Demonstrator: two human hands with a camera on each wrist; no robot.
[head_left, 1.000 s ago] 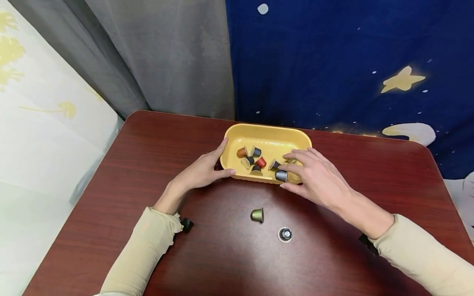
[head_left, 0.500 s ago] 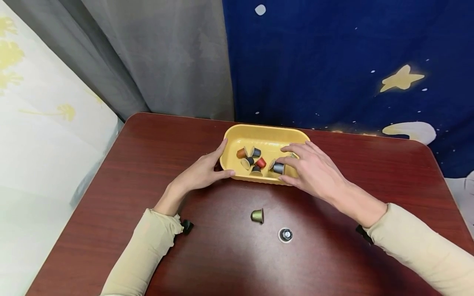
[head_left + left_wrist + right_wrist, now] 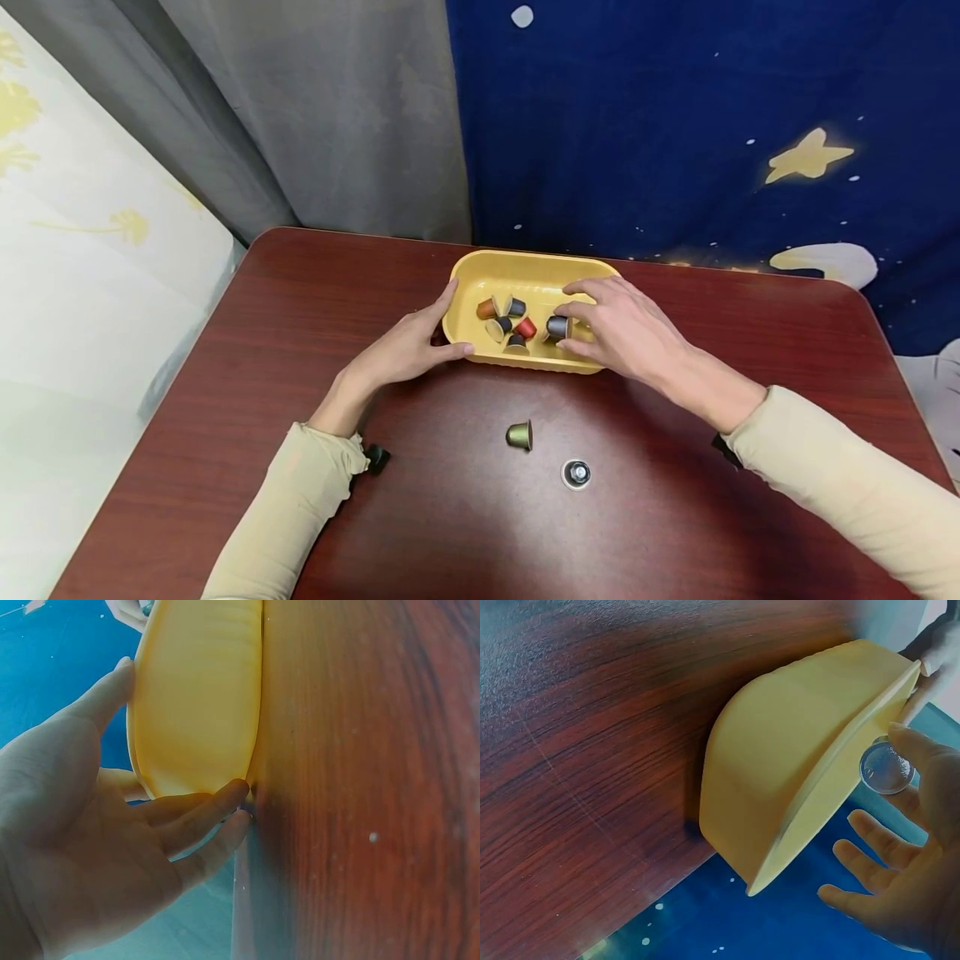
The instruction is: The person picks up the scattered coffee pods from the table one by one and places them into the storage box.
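Observation:
A yellow plastic bin [image 3: 540,267] stands near the table's far edge. My left hand [image 3: 405,346] holds its left end, thumb on the rim and fingers along the end wall. Over the bin's right half, my right hand [image 3: 637,327] pinches a dark grey coffee capsule [image 3: 557,327] between thumb and fingers; its round lid [image 3: 887,771] faces the right wrist camera. Inside lie an orange capsule [image 3: 487,309], a red capsule [image 3: 527,327] and several dark capsules [image 3: 517,342]. The held capsule mostly hides another dark one, and my right hand covers the bin's right end.
On the brown table [image 3: 420,508], nearer to me, a green capsule [image 3: 519,435] lies on its side. Close by, a black capsule with a silver rim [image 3: 577,474] stands lid down. Grey and blue curtains [image 3: 600,125] hang behind the table.
My right hand has moved left and slightly away from me, carrying the grey capsule from the bin's near rim to further inside. The left hand keeps its place on the bin.

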